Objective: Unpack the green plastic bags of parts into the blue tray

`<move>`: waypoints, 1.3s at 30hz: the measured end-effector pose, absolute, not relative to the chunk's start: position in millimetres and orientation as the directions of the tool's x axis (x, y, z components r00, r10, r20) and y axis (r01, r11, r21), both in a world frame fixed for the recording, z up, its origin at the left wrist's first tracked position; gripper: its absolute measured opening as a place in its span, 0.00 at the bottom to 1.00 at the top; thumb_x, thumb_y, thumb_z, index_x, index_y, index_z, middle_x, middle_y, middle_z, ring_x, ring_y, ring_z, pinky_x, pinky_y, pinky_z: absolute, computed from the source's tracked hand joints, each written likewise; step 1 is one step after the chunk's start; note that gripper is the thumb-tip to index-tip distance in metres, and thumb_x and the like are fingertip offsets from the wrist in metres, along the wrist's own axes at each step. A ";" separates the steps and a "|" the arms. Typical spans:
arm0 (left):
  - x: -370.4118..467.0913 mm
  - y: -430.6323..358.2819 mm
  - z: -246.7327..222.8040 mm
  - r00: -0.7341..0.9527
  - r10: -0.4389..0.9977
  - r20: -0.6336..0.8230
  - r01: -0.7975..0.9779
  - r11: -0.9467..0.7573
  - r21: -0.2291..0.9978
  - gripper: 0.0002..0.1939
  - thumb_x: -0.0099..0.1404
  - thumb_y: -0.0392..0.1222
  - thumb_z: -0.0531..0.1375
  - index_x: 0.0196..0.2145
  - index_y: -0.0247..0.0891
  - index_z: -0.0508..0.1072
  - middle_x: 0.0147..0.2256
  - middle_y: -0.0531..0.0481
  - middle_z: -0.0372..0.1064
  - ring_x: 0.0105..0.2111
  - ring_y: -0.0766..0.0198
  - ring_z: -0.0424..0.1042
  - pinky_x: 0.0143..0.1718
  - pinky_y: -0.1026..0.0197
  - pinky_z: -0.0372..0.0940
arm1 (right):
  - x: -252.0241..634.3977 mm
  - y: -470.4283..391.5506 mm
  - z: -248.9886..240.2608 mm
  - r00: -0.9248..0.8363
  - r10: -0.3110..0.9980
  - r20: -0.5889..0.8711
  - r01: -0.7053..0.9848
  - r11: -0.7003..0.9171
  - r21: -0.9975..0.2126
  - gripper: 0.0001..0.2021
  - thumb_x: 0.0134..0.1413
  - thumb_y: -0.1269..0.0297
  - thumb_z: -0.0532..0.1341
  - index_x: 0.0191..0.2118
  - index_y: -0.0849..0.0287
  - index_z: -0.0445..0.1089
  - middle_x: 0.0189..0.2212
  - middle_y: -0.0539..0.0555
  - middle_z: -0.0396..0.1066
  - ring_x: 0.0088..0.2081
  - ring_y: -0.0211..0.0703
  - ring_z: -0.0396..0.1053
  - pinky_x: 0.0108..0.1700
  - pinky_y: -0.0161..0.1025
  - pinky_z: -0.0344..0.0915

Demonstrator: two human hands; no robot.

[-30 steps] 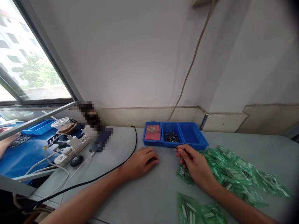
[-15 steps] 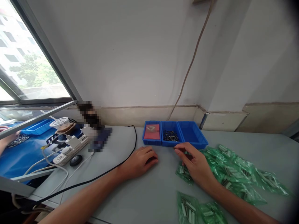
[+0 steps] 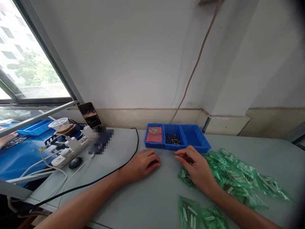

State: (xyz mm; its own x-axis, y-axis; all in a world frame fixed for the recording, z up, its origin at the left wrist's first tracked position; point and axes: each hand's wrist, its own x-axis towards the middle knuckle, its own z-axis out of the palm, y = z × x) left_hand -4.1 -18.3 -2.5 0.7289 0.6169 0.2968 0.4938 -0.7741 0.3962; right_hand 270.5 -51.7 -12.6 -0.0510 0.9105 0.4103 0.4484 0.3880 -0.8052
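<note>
Right hand [image 3: 196, 167]: over the grey, smooth worktop [image 3: 154, 197], thumb and forefinger pinching a small, slender metal piece [image 3: 172, 153], its free end pointing left. Piece sits just in front of the middle blue plastic bin [image 3: 175, 147], not far from the worktop's back edge. Too small from where I stand to tell its exact form.

Left hand [image 3: 141, 165]: palm down on the worktop, fingers loosely bent, thumb apart from forefinger. It lies left of the pinched piece, in front of the left blue plastic bin [image 3: 154, 145].

Bins: three in a row near the back edge. Left holds a flat pink sheet [image 3: 153, 138]; middle holds a heap of thin dark metal pieces [image 3: 173, 139]; the right blue plastic bin [image 3: 194, 135] adjoins it.

Bags: a pile of translucent green plastic bags [image 3: 238, 178] with pale and metallic pieces inside, spread toward the right edge. One smaller green bag [image 3: 184, 177] lies partly hidden by the right hand; two more green bags [image 3: 190, 211] lie toward the front edge.

Left side: black cable [image 3: 95, 183] runs from the back edge past the left wrist; white power strip [image 3: 71, 152] along the left edge; lit phone [image 3: 90, 115] leaning near the back left corner.
</note>
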 end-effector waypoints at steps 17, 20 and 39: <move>-4.8 -17.9 -3.6 0.740 0.607 0.289 0.489 -0.781 0.389 0.07 0.81 0.43 0.57 0.46 0.40 0.73 0.45 0.47 0.73 0.44 0.59 0.72 0.49 0.57 0.66 | 270.9 -46.3 -3.1 0.061 0.993 0.100 -0.111 0.106 -0.988 0.22 0.59 0.41 0.71 0.43 0.56 0.78 0.33 0.51 0.70 0.26 0.36 0.63 0.24 0.34 0.65; -4.9 -17.8 -3.6 0.734 0.618 0.280 0.500 -0.772 0.393 0.07 0.81 0.43 0.57 0.46 0.40 0.73 0.44 0.48 0.73 0.43 0.59 0.72 0.49 0.57 0.66 | 271.1 -47.3 -2.2 0.066 0.994 0.092 -0.124 0.100 -0.987 0.22 0.58 0.40 0.71 0.44 0.56 0.77 0.33 0.50 0.70 0.25 0.36 0.62 0.24 0.35 0.65; -3.8 -17.4 -4.2 0.730 0.628 0.267 0.505 -0.761 0.408 0.07 0.81 0.43 0.56 0.45 0.41 0.73 0.44 0.49 0.72 0.43 0.59 0.72 0.48 0.57 0.66 | 267.2 -45.1 0.7 0.101 0.994 0.042 -0.121 0.054 -0.991 0.25 0.62 0.35 0.64 0.45 0.54 0.74 0.29 0.46 0.70 0.19 0.33 0.59 0.18 0.32 0.55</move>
State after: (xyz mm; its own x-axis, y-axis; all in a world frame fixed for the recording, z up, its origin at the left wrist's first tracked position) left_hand -3.8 -17.4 -4.2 0.7305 0.6285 0.2672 0.5052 -0.7606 0.4079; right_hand 267.2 -45.1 0.7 0.1013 0.9940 0.0421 -0.1214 0.0544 -0.9911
